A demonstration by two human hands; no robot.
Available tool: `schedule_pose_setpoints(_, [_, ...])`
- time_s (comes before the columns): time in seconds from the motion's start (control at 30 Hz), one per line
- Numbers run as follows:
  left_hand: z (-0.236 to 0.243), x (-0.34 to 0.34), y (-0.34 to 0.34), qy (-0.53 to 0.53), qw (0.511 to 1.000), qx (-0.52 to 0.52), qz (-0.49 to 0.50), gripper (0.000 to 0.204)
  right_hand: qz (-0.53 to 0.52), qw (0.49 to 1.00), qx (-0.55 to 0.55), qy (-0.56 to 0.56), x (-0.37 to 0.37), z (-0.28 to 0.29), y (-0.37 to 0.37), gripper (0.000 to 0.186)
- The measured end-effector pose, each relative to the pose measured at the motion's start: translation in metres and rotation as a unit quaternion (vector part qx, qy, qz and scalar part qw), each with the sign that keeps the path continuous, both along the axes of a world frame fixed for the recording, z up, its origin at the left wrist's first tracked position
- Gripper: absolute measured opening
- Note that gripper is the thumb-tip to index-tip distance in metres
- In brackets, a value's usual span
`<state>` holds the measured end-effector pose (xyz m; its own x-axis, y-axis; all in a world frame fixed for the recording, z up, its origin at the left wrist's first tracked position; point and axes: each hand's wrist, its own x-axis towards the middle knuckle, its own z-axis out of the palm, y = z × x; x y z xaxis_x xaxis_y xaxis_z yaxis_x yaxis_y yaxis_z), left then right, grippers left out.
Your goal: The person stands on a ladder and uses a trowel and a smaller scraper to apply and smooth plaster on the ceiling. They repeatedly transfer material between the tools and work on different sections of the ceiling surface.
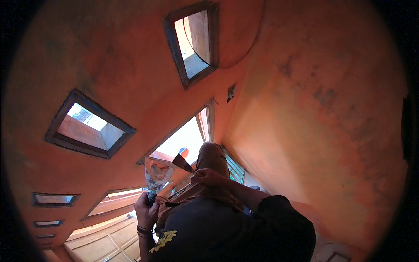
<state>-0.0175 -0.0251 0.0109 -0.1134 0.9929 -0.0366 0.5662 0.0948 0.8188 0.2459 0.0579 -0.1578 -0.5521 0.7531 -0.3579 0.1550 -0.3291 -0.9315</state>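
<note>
My left hand (146,211), with bracelets at the wrist, is closed round the dark handle of a wide putty knife (158,174). The blade points up and is smeared with whitish and orange filler. In my right hand (207,177) is a smaller scraper (183,164) with a dark, flared blade, gripped near its handle. The scraper's blade tilts up and left, toward the wide putty knife but apart from it. Both tools are held in front of my brown trousers (214,157), and my fingers hide most of the scraper's handle.
Orange-painted walls (314,109) with dark stains rise around me. Framed openings (94,150) pierce the left wall, and a cable (257,37) hangs by the upper one. A bright doorway (183,135) lies beyond my knee. Pale wooden panels (109,242) stand at lower left.
</note>
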Motion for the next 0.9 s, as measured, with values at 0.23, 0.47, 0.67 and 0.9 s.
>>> schedule_pose_setpoints(0.23, [-0.007, -0.005, -0.001, 0.011, 1.0, 0.003, 0.009, 0.014, -0.019, 0.995, 0.088, 0.039, -0.001, 0.001, -0.004, 0.037])
schedule_pose_setpoints(0.47, [0.002, 0.003, 0.005, 0.009, 1.0, 0.007, 0.019, 0.015, -0.024, 0.999, 0.014, 0.019, -0.001, 0.009, -0.005, 0.037])
schedule_pose_setpoints(0.67, [0.003, 0.003, 0.009, 0.031, 0.999, 0.021, 0.001, 0.014, -0.03, 0.999, -0.022, 0.033, 0.001, 0.023, -0.004, 0.035])
schedule_pose_setpoints(0.9, [0.006, 0.002, 0.011, 0.018, 0.999, 0.039, 0.006, 0.013, -0.039, 0.998, -0.021, 0.035, -0.001, 0.02, -0.006, 0.037])
